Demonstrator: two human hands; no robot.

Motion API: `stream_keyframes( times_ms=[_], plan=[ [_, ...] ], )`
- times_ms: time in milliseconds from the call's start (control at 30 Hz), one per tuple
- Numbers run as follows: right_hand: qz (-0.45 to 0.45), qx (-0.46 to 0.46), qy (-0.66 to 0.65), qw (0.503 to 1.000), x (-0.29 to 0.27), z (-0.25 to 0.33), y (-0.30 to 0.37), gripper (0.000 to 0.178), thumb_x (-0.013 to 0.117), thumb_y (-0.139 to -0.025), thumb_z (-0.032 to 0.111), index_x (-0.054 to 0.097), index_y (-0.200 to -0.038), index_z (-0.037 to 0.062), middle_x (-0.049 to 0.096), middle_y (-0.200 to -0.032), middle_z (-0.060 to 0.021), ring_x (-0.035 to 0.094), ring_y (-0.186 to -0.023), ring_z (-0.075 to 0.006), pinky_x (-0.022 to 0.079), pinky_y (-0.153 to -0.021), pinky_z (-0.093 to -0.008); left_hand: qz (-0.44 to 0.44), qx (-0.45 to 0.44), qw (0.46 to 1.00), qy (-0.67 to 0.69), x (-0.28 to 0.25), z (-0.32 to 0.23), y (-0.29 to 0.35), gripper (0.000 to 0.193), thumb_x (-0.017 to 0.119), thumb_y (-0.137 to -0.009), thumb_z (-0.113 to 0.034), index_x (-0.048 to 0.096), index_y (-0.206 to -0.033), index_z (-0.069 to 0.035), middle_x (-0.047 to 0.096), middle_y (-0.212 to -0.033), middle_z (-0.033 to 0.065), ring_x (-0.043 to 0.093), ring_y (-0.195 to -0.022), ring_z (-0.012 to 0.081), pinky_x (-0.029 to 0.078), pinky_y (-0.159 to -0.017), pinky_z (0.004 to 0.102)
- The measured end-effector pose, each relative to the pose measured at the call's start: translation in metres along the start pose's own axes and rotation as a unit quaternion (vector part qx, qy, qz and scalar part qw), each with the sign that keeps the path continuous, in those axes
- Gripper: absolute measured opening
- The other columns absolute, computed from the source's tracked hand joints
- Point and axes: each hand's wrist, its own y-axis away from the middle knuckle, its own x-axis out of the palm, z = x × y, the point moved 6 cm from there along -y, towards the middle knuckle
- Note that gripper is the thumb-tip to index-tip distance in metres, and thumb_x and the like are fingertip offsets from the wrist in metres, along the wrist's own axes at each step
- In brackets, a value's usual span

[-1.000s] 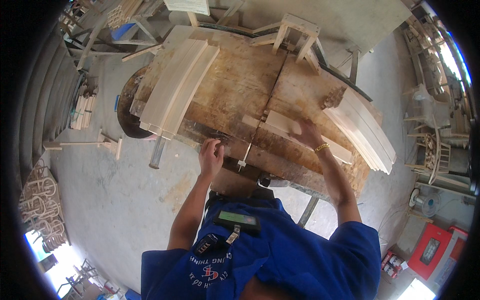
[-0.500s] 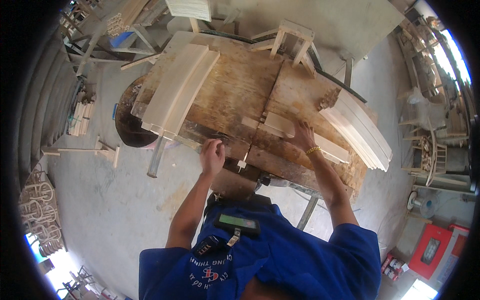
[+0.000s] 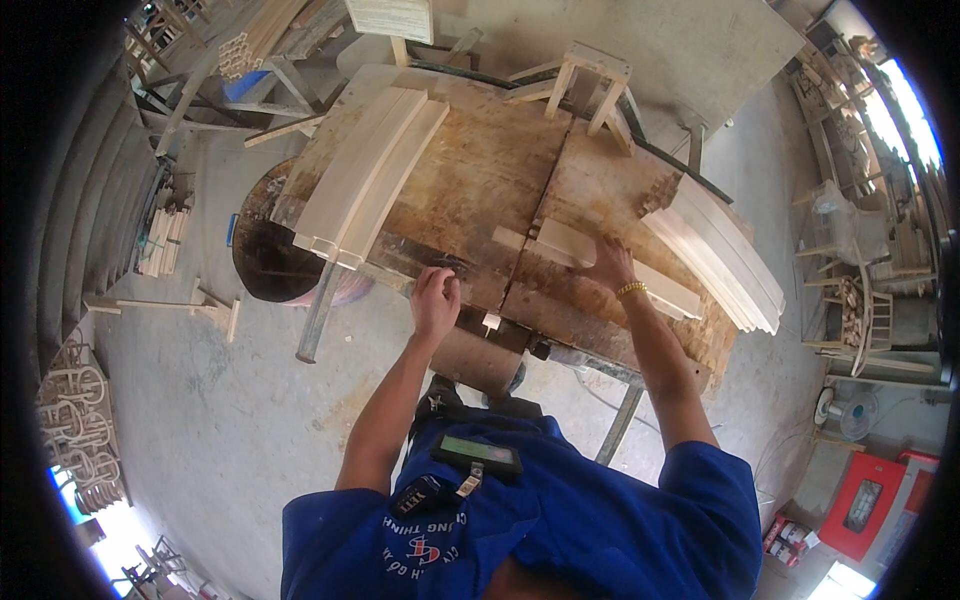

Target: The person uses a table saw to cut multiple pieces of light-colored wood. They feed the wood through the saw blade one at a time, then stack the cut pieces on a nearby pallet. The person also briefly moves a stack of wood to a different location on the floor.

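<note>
My right hand (image 3: 610,265) lies across a pale, straight wooden strip (image 3: 665,290) on the worn worktable (image 3: 480,150). Its fingers and thumb wrap over the strip, and a gold-coloured bracelet circles the wrist. At the table's near edge, left of the dark seam, my left hand (image 3: 437,302) is held with curled fingers; anything inside them is hidden. A short, flat wooden piece (image 3: 509,238) lies just left of the strip's far end. Below the near edge, close to my left hand, a small pale block (image 3: 491,321) shows at the seam.
Curved wooden boards (image 3: 365,175) are stacked at the table's left, and another curved stack (image 3: 715,250) lies at its right. A small wooden stand (image 3: 590,75) rises at the far edge. A dark round tub (image 3: 265,245) stands left of the table. Chair frames (image 3: 840,250) are at far right.
The view has shifted slightly, so the table appears a little farther right. Both hands keep nearly the same places, the right one still on the wooden strip.
</note>
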Motion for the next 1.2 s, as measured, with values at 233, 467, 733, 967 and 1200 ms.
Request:
stream_keyframes(
  times_ms=[233, 467, 733, 967, 1200],
  plan=[
    [0.007, -0.001, -0.007, 1.000, 0.002, -0.003, -0.001, 0.098, 0.080, -0.058, 0.052, 0.038, -0.137, 0.0120, 0.052, -0.129, -0.0181, 0.044, -0.121, -0.0392, 0.036, -0.101, -0.0473, 0.001, 0.009, 1.000, 0.002, 0.001, -0.001, 0.000, 0.012, 0.063, -0.079, -0.007, 0.058, -0.090, -0.005, 0.057, -0.087, 0.0107, 0.057, -0.075, 0.0303, 0.047, -0.067, 0.0402],
    [0.024, 0.008, -0.011, 1.000, 0.002, 0.001, -0.002, 0.099, 0.081, -0.058, 0.051, 0.037, -0.137, 0.0123, 0.051, -0.130, -0.0180, 0.043, -0.122, -0.0393, 0.036, -0.101, -0.0484, -0.011, 0.011, 1.000, 0.001, 0.000, 0.003, 0.001, 0.011, 0.063, -0.078, -0.006, 0.058, -0.088, -0.005, 0.057, -0.087, 0.0106, 0.058, -0.076, 0.0307, 0.047, -0.068, 0.0405],
    [0.020, 0.005, -0.024, 1.000, -0.006, 0.004, 0.002, 0.097, 0.082, -0.058, 0.047, 0.038, -0.136, 0.0097, 0.050, -0.131, -0.0183, 0.043, -0.122, -0.0387, 0.037, -0.101, -0.0473, 0.000, -0.004, 1.000, 0.002, 0.003, 0.004, 0.000, 0.009, 0.063, -0.078, -0.007, 0.058, -0.085, -0.005, 0.058, -0.087, 0.0108, 0.058, -0.080, 0.0325, 0.047, -0.069, 0.0417],
    [0.013, 0.010, -0.036, 0.999, -0.012, 0.011, 0.006, 0.092, 0.082, -0.059, 0.042, 0.041, -0.134, 0.0081, 0.051, -0.128, -0.0193, 0.045, -0.120, -0.0387, 0.037, -0.100, -0.0463, -0.004, -0.004, 1.000, -0.011, 0.002, 0.004, 0.002, 0.009, 0.063, -0.078, -0.008, 0.059, -0.085, -0.005, 0.058, -0.088, 0.0110, 0.059, -0.082, 0.0331, 0.047, -0.070, 0.0416],
    [-0.007, -0.001, -0.020, 1.000, -0.005, 0.002, 0.002, 0.092, 0.082, -0.058, 0.041, 0.041, -0.134, 0.0090, 0.052, -0.127, -0.0201, 0.046, -0.118, -0.0393, 0.038, -0.100, -0.0466, -0.008, -0.001, 1.000, -0.005, 0.004, 0.004, 0.000, 0.007, 0.063, -0.079, -0.008, 0.059, -0.083, -0.005, 0.058, -0.087, 0.0108, 0.059, -0.078, 0.0325, 0.047, -0.069, 0.0410]
  ],
)
